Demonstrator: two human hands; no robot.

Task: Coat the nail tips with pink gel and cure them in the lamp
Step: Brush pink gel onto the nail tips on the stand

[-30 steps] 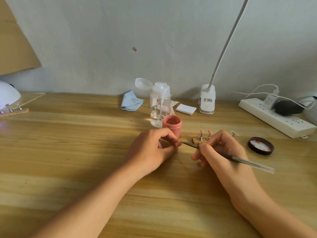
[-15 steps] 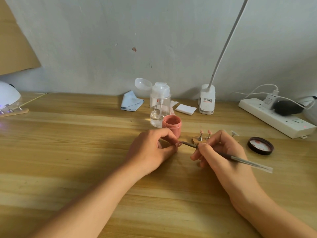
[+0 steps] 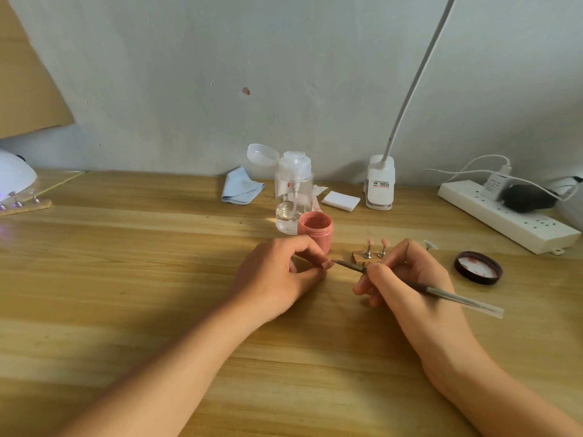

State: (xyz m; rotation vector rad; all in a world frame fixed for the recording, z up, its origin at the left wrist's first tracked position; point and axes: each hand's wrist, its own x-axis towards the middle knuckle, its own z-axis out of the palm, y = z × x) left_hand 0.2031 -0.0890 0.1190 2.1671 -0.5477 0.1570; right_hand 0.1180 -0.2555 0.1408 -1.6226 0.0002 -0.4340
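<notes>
Nail tip [image 3: 328,264]: pinched between thumb and forefinger of left hand [image 3: 277,279], other fingers curled under; held low over wooden table [image 3: 126,294], just in front of open pink gel jar [image 3: 315,230].
Gel brush [image 3: 419,287]: gripped pen-fashion in curled fingers of right hand [image 3: 407,279]; long axis running from lower right up to left, bristle end meeting the tip from its right side.
Right hand nearer for the stroke, left merely steadying; judged step: coating this tip.
Wooden stand [image 3: 359,258]: two pink tips upright, just behind the brush.
Jar lid [image 3: 478,268]: inside up, to the right.
Curing lamp [image 3: 14,176]: far left, well apart; second stand [image 3: 25,205] of tips before it.
Rear row, against grey wall: pump bottle [image 3: 293,190], blue cloth [image 3: 241,189], cotton pad [image 3: 340,200], clip lamp [image 3: 380,182], power strip [image 3: 508,216].
</notes>
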